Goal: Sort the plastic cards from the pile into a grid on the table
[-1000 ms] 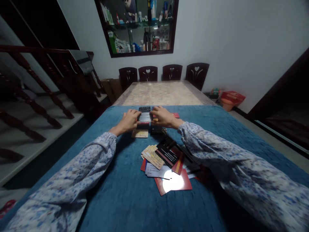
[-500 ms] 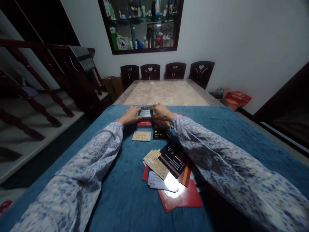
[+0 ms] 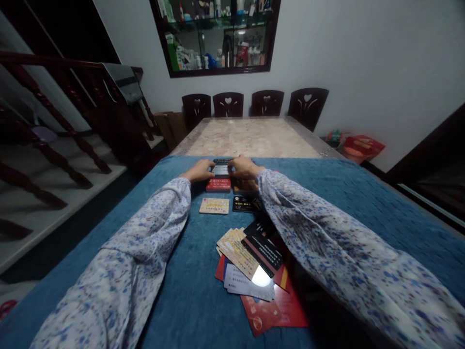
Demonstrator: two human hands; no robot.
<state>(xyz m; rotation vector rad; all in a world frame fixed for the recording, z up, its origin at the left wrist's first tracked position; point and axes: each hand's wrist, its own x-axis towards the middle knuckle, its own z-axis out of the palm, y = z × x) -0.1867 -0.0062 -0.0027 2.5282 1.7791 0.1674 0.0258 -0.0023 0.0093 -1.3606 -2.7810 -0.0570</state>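
Note:
At the far side of the blue cloth, my left hand [image 3: 199, 170] curls its fingers against the left edge of a grey-white card [image 3: 220, 170]. My right hand [image 3: 245, 168] grips the same card by its right edge. Behind it shows a dark card [image 3: 221, 161]. Just nearer lies a stack of red cards [image 3: 218, 185]. A beige card [image 3: 214, 205] and a black VIP card [image 3: 244, 204] lie side by side closer to me. Below my right forearm spreads a loose pile with beige cards [image 3: 238, 252], a black card [image 3: 263, 253], white cards [image 3: 247, 282] and red cards [image 3: 267, 310].
The blue cloth [image 3: 181, 291] covers the near part of a long stone-topped table [image 3: 250, 135]. Several dark chairs [image 3: 268, 103] stand at its far end. A wooden stair railing [image 3: 51, 111] runs on the left, and a red bag [image 3: 363, 145] lies on the right.
Both hands have shifted slightly away with the grey-white card, uncovering more of the red stack. The camera view has moved a little. The loose pile looks unchanged.

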